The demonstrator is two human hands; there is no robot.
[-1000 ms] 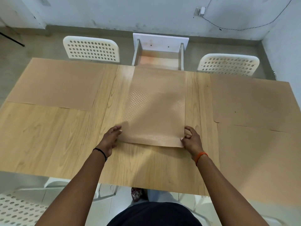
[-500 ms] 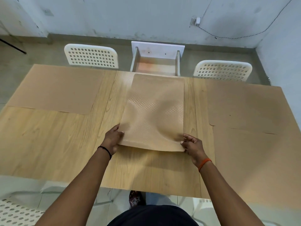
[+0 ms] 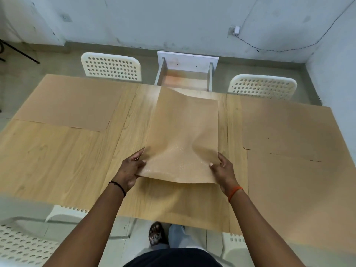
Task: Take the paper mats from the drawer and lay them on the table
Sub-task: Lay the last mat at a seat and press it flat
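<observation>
While the paper mat (image 3: 183, 139) is held over the middle of the desk (image 3: 57, 157), its near edge is lifted clear of the wood and a shadow is cast under it. The left near corner is pinched by the left hand (image 3: 129, 171): thumb on top, fingers (image 3: 134, 177) curled underneath. The right near corner is pinched by the right hand (image 3: 224, 171) the same way, thumb pressed on the top face, fingers wrapped round the edge. Both sets of fingers are clamped on the sheet, not spread. The mat is bowed, with a hump between the hands and a curl at the far left corner; whether the far edge touches the desk cannot be told.

A second mat (image 3: 67, 102) is laid flat at the far left of the desk. Two more mats (image 3: 285, 130) (image 3: 300, 199) are laid flat on the right side, edges just beside each other. Beyond the far desk edge a white drawer (image 3: 185, 73) is pulled open, between two white perforated chairs (image 3: 110, 67) (image 3: 262, 86). A black band (image 3: 118, 186) is worn on the left wrist, an orange band (image 3: 235, 192) on the right.
</observation>
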